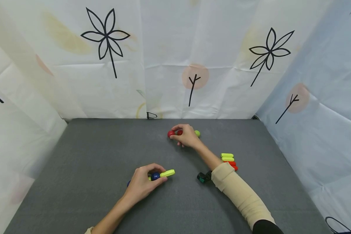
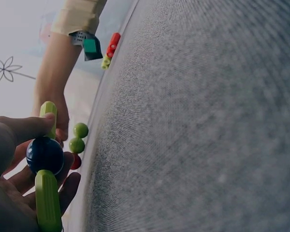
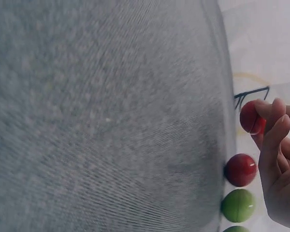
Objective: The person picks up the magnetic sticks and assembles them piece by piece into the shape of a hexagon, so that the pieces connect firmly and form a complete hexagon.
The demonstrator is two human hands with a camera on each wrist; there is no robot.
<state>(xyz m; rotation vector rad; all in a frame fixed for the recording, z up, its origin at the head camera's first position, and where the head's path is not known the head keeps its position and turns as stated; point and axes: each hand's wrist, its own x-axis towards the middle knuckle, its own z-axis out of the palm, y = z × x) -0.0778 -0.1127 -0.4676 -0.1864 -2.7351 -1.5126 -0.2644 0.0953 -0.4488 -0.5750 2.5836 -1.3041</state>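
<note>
My left hand grips a joined piece of dark blue balls and yellow-green ridged rods, held near the middle of the table. One rod's end points right, past the fingertips. In the left wrist view a blue ball sits between two rods, with the thumb on the upper rod. Farther back, my right hand pinches a red ball between thumb and fingers. Beside that hand a second red ball and green balls lie in a row on the table.
Two yellow-green rods and red rods lie side by side under the right forearm's outer side. A small black device is on the right wrist. Printed cloth walls border the grey table.
</note>
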